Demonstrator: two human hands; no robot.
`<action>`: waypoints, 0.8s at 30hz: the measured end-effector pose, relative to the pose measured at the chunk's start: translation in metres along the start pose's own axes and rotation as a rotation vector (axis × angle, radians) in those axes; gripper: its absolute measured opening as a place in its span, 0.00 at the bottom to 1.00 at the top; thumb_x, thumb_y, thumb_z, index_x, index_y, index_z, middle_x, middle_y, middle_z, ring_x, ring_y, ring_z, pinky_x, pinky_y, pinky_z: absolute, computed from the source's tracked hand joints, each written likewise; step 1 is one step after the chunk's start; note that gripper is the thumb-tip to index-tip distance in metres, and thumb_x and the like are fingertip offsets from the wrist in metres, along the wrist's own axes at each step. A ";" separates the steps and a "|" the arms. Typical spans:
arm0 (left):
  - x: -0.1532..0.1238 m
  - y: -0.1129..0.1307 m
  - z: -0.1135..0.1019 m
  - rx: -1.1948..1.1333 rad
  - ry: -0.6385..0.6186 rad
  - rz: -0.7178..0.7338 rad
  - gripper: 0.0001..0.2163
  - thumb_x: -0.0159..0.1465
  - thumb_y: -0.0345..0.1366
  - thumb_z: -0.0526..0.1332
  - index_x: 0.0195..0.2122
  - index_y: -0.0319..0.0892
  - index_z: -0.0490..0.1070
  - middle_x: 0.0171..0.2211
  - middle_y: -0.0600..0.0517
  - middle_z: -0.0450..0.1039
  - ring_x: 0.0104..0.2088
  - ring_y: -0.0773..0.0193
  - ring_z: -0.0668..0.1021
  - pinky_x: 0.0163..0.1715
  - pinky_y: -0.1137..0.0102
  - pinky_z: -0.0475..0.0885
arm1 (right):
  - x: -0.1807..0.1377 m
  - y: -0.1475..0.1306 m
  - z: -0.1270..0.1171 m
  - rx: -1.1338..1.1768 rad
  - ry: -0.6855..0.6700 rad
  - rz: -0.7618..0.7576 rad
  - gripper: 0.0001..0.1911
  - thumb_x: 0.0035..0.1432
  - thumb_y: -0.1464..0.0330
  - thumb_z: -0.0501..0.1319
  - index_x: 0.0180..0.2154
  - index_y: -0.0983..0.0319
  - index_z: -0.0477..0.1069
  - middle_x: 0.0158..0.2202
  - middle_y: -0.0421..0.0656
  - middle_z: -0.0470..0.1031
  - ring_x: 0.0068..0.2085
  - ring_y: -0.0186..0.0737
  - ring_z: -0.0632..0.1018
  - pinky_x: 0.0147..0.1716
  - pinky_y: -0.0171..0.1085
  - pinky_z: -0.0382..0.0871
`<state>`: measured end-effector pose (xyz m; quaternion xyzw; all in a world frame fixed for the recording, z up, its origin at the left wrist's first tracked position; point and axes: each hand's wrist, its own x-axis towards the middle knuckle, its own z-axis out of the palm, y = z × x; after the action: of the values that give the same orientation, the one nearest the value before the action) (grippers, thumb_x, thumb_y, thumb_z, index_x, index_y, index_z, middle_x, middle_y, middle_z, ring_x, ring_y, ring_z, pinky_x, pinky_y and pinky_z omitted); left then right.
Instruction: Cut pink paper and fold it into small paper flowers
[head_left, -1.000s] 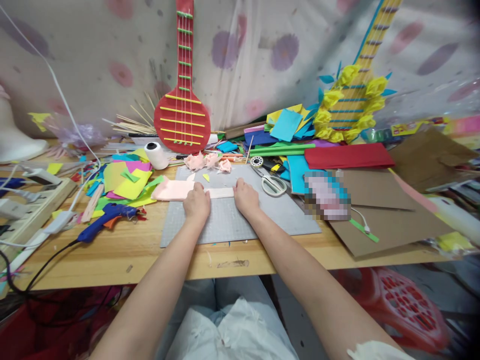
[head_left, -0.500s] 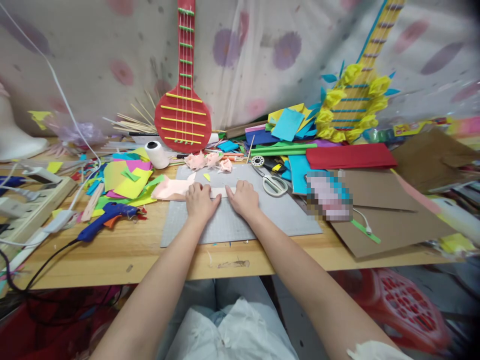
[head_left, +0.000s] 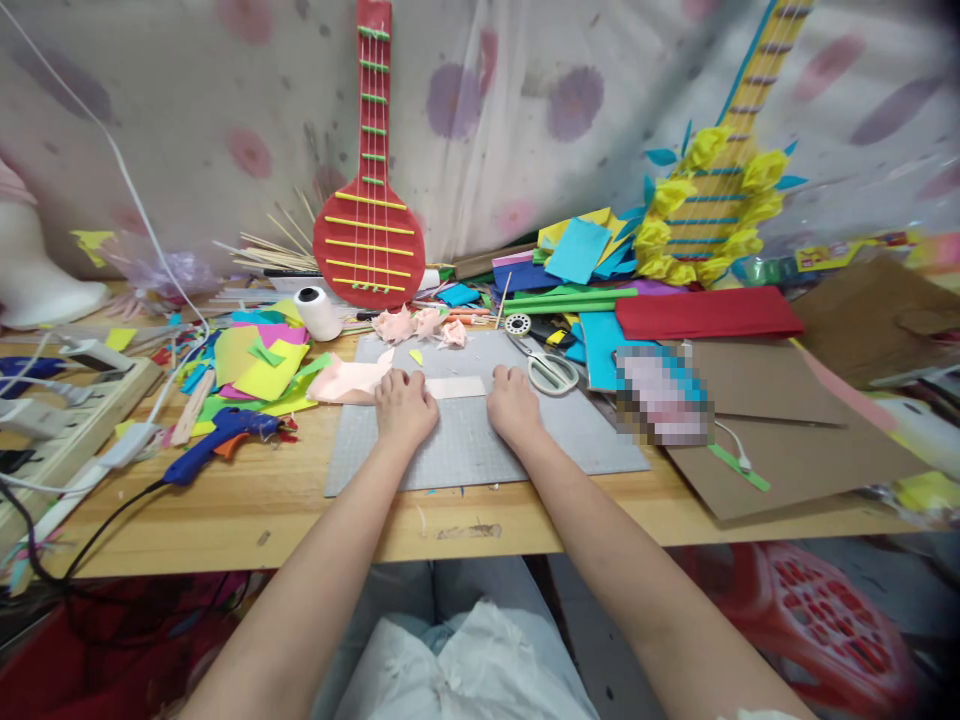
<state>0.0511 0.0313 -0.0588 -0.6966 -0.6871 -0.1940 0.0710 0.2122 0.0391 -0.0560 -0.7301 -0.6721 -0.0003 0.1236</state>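
On the wooden worktop (head_left: pixel 225 530), pink paper (head_left: pixel 349 381) is lying partly over a grey mat (head_left: pixel 592 440). The left hand (head_left: pixel 406 408) is resting, fingers bent, on the paper; the right hand (head_left: pixel 516 408) is curling just beside a pale strip's (head_left: pixel 461 387) right end, and whether either is grasping anything, I cannot tell.

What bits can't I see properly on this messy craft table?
- Whether the pink paper and pale strip are one piece: head view, the left hand covers where they would meet.
- What the pinkish thing on the right is: head view, blurred into square blocks.
- The top ends of the red guitar shape and yellow one: head view, cut off by the top edge.
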 end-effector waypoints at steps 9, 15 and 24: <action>0.001 -0.001 0.000 -0.016 -0.009 -0.010 0.10 0.57 0.32 0.52 0.39 0.43 0.68 0.39 0.43 0.64 0.43 0.52 0.65 0.41 0.60 0.60 | -0.003 -0.023 0.004 0.153 -0.008 -0.400 0.15 0.59 0.72 0.48 0.47 0.59 0.63 0.43 0.46 0.66 0.46 0.40 0.66 0.43 0.35 0.61; 0.002 -0.005 0.002 -0.027 -0.010 -0.003 0.12 0.58 0.26 0.47 0.40 0.40 0.66 0.38 0.43 0.67 0.42 0.53 0.67 0.40 0.62 0.61 | -0.002 -0.019 0.010 0.186 -0.025 -0.343 0.15 0.60 0.68 0.47 0.49 0.59 0.62 0.46 0.45 0.66 0.43 0.39 0.70 0.38 0.35 0.63; 0.003 -0.010 0.002 -0.229 0.048 -0.043 0.09 0.57 0.28 0.51 0.38 0.41 0.63 0.34 0.48 0.69 0.39 0.57 0.69 0.40 0.64 0.63 | -0.001 -0.019 0.009 0.218 -0.024 -0.378 0.22 0.58 0.71 0.48 0.55 0.59 0.58 0.52 0.45 0.65 0.50 0.39 0.68 0.46 0.34 0.63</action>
<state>0.0412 0.0358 -0.0616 -0.6806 -0.6732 -0.2892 0.0033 0.1915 0.0405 -0.0612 -0.5733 -0.7945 0.0579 0.1918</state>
